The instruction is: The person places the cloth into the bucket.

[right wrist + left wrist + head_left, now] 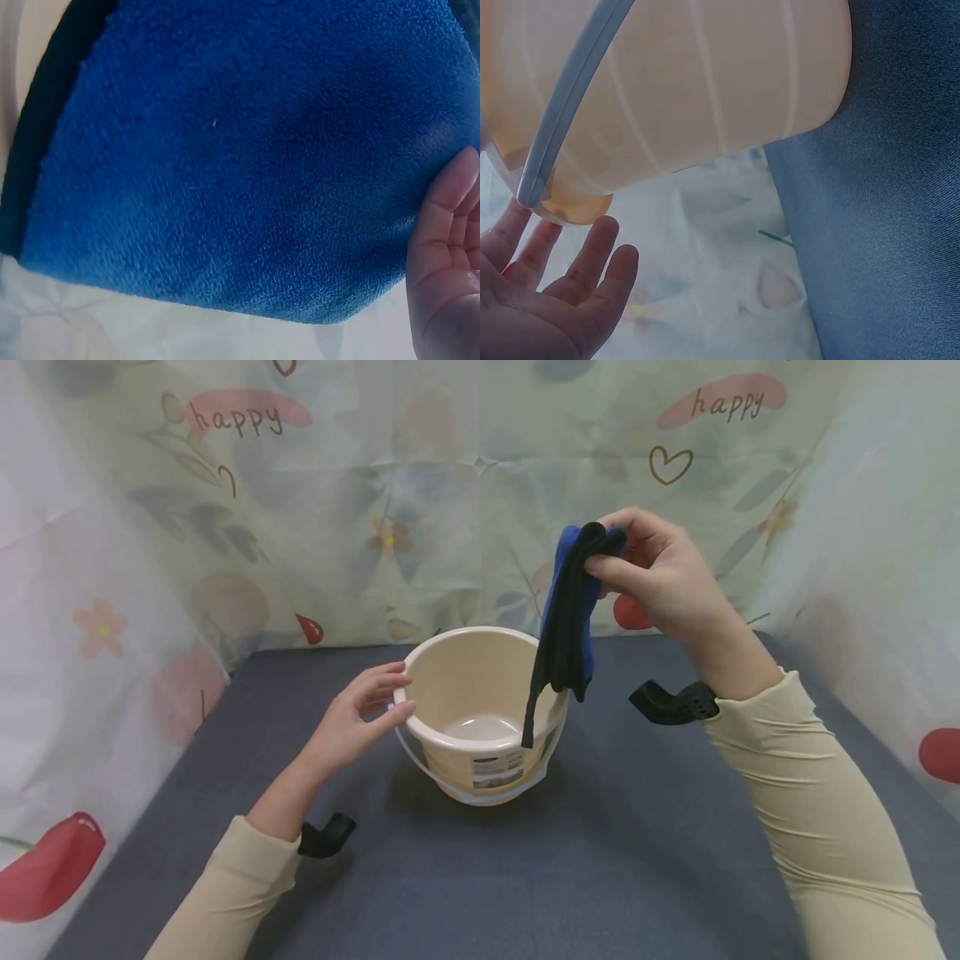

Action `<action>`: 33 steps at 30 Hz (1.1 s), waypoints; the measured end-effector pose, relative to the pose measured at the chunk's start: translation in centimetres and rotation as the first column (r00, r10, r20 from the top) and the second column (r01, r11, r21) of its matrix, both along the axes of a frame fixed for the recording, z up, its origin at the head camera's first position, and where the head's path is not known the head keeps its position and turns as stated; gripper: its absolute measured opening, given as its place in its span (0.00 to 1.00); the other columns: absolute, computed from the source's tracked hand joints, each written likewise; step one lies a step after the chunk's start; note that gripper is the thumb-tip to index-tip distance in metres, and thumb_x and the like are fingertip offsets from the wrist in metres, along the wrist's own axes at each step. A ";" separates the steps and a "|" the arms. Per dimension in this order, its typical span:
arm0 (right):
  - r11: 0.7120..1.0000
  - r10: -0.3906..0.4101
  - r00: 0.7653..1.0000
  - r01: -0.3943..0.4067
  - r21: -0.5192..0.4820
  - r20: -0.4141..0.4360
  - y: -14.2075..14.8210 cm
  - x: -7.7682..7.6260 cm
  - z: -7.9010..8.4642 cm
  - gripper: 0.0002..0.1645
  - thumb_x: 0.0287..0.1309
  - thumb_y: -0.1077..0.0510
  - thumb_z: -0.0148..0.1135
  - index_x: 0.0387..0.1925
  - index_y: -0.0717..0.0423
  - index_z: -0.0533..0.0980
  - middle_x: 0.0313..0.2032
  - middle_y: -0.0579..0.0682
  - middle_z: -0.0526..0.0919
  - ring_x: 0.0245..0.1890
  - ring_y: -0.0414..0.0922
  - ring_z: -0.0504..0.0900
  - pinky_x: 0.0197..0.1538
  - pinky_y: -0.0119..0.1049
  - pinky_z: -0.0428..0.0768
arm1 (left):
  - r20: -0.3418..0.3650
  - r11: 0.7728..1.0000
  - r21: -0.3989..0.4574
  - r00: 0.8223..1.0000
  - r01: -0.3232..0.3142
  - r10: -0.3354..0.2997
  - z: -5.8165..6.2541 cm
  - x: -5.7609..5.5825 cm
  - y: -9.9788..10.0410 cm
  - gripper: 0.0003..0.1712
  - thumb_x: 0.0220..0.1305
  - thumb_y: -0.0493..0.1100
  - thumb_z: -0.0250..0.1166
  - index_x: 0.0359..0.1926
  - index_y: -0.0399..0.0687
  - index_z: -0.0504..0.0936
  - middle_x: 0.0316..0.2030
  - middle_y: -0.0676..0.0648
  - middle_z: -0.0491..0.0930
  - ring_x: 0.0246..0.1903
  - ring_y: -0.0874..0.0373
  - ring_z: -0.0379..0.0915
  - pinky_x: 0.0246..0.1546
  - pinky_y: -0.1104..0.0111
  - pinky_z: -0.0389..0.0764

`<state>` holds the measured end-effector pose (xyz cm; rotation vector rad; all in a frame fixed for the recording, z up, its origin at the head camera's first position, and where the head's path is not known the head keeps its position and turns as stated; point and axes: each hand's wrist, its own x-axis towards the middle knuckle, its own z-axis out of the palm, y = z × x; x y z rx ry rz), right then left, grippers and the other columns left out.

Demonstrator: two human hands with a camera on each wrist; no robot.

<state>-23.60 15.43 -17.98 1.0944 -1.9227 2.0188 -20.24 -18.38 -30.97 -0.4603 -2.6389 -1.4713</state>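
A cream plastic bucket (450, 760) stands upright on the dark table, its pale handle (574, 97) hanging down round the front. At the bucket's left rim is my left hand (358, 706), its fingers loosely extended and the fingertips at the rim. My right hand (656, 568) pinches a folded blue cloth (573, 610) by its top, between thumb and fingers. The cloth has black edging and hangs above the bucket's right rim, hiding part of it. In the right wrist view, the cloth's fuzzy blue side (247, 165) fills most of the picture beside the thumb.
A dark blue-grey covering (480, 885) spreads over the table. Behind it and at both sides hang pale printed curtains (480, 527). A label (497, 770) is on the bucket's front. Black straps (675, 703) sit at both wrists.
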 end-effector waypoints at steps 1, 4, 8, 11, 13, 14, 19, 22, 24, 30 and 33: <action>1.000 0.006 1.000 -0.006 0.009 -0.003 -0.2 0.0 0.0 0.18 0.56 0.76 0.53 0.37 0.51 0.78 0.27 0.45 0.81 0.25 0.40 0.80 0.32 0.31 0.81 | -0.001 1.000 0.001 1.000 0.001 -0.001 0.0 0.0 0.0 0.26 0.61 0.49 0.63 0.58 0.45 0.73 0.68 0.48 0.62 0.65 0.49 0.59 0.64 0.49 0.65; 0.999 0.025 1.000 -0.024 0.034 -0.010 -0.7 -0.1 0.0 0.18 0.56 0.75 0.54 0.37 0.50 0.77 0.28 0.45 0.81 0.27 0.40 0.81 0.33 0.33 0.82 | -0.004 1.000 0.000 1.000 0.004 -0.004 0.0 0.0 0.0 0.25 0.62 0.49 0.63 0.58 0.45 0.73 0.68 0.48 0.62 0.65 0.49 0.59 0.64 0.49 0.65; 0.998 0.026 1.000 -0.026 0.059 0.004 -1.4 -0.3 -0.1 0.17 0.56 0.75 0.55 0.37 0.50 0.77 0.29 0.45 0.80 0.28 0.39 0.81 0.34 0.32 0.82 | -0.008 1.000 -0.002 1.000 0.005 -0.005 0.1 0.1 0.0 0.25 0.62 0.49 0.63 0.58 0.45 0.74 0.68 0.47 0.62 0.65 0.48 0.60 0.64 0.48 0.65; 0.997 0.031 0.999 -0.033 0.074 0.025 -1.8 -0.3 -0.2 0.16 0.57 0.73 0.56 0.37 0.50 0.77 0.31 0.45 0.79 0.30 0.38 0.81 0.35 0.31 0.82 | -0.005 1.000 -0.003 1.000 0.002 -0.002 0.1 0.1 0.0 0.25 0.62 0.49 0.63 0.58 0.45 0.74 0.68 0.48 0.62 0.65 0.48 0.60 0.64 0.48 0.65; 0.995 0.038 0.999 -0.041 0.086 0.038 -2.0 -0.4 -0.2 0.15 0.57 0.72 0.56 0.37 0.50 0.77 0.32 0.45 0.79 0.31 0.38 0.81 0.36 0.31 0.82 | -0.003 1.000 -0.004 1.000 -0.001 0.001 0.1 0.1 0.0 0.25 0.61 0.49 0.63 0.58 0.45 0.74 0.68 0.48 0.62 0.65 0.48 0.60 0.64 0.48 0.65; 0.995 0.051 0.998 -0.055 0.088 0.046 -2.1 -0.4 -0.3 0.14 0.57 0.72 0.56 0.37 0.50 0.77 0.33 0.45 0.79 0.32 0.38 0.81 0.37 0.31 0.83 | 0.000 1.000 -0.005 1.000 -0.002 0.002 0.1 0.1 0.0 0.26 0.61 0.50 0.63 0.58 0.45 0.74 0.68 0.48 0.62 0.65 0.48 0.60 0.64 0.48 0.66; 0.991 0.061 0.996 -0.070 0.116 0.071 -2.7 -0.4 -0.5 0.13 0.58 0.70 0.57 0.38 0.49 0.77 0.36 0.46 0.79 0.35 0.38 0.82 0.41 0.31 0.83 | 0.006 1.000 -0.003 1.000 -0.002 0.002 0.1 0.1 0.0 0.26 0.61 0.50 0.63 0.58 0.46 0.73 0.68 0.48 0.61 0.65 0.49 0.60 0.63 0.48 0.66; 0.987 0.065 0.994 -0.076 0.141 0.087 -3.1 -0.4 -0.6 0.14 0.58 0.71 0.56 0.38 0.48 0.76 0.36 0.46 0.79 0.37 0.38 0.83 0.43 0.32 0.83 | 0.005 1.000 -0.002 1.000 -0.001 0.001 0.2 0.1 0.0 0.26 0.61 0.50 0.63 0.58 0.46 0.74 0.68 0.48 0.62 0.65 0.49 0.60 0.63 0.48 0.66; 0.983 0.075 0.992 -0.091 0.159 0.104 -3.3 -0.5 -0.8 0.14 0.58 0.71 0.56 0.38 0.48 0.76 0.36 0.46 0.79 0.38 0.39 0.83 0.45 0.32 0.83 | 0.003 1.000 -0.001 1.000 0.000 0.000 0.2 0.1 0.0 0.25 0.61 0.50 0.63 0.58 0.46 0.74 0.68 0.48 0.62 0.65 0.49 0.60 0.63 0.48 0.66; 0.966 0.097 0.985 -0.128 0.224 0.141 -3.8 -0.7 -1.4 0.12 0.59 0.68 0.56 0.41 0.50 0.74 0.37 0.48 0.79 0.42 0.40 0.84 0.48 0.33 0.82 | -0.003 1.000 0.000 1.000 0.003 -0.003 0.1 0.1 0.0 0.25 0.62 0.49 0.63 0.58 0.45 0.74 0.68 0.48 0.62 0.65 0.49 0.60 0.63 0.48 0.66; 0.959 0.107 0.982 -0.144 0.245 0.159 -4.1 -0.8 -1.8 0.12 0.59 0.68 0.57 0.42 0.51 0.74 0.39 0.50 0.79 0.41 0.41 0.84 0.48 0.35 0.82 | -0.007 1.000 0.000 1.000 0.005 -0.005 0.1 0.1 -0.1 0.25 0.62 0.49 0.62 0.58 0.46 0.74 0.68 0.48 0.62 0.65 0.49 0.59 0.63 0.48 0.66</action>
